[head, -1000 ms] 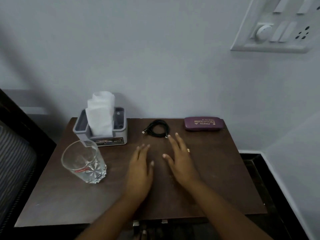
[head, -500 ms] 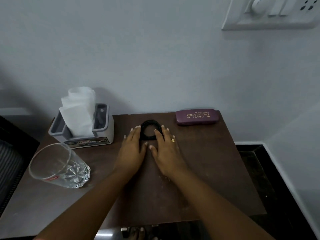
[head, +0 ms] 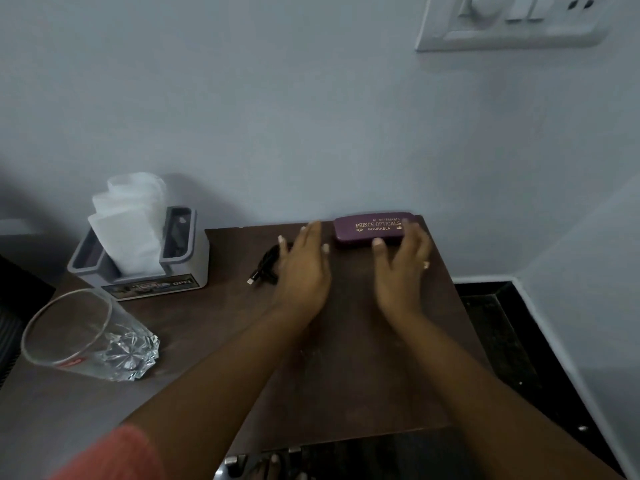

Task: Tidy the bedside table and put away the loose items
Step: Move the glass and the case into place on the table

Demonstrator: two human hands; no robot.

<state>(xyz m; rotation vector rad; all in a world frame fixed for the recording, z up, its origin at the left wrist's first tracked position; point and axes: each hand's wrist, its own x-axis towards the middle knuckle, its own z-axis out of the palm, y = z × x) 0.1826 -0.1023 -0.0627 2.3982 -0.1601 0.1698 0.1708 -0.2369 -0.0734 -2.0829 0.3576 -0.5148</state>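
We see both hands stretched out over the dark brown table (head: pixel 363 358), fingers spread and holding nothing. The left hand (head: pixel 303 271) lies flat, its fingers (head: pixel 313 233) loosely extended, just beside the maroon spectacle case (head: pixel 375 228) and covering part of the coiled black cable (head: pixel 265 268); whether it touches the cable we cannot tell. The right hand (head: pixel 403 268) is open and curved around the case's right end, thumb tip at the case's front edge and fingertips near its far corner, not closed on it. The case lies shut along the table's back edge by the wall, gold lettering facing up. At the left stand a grey tissue holder (head: pixel 145 268) and a clear glass (head: pixel 90 337).
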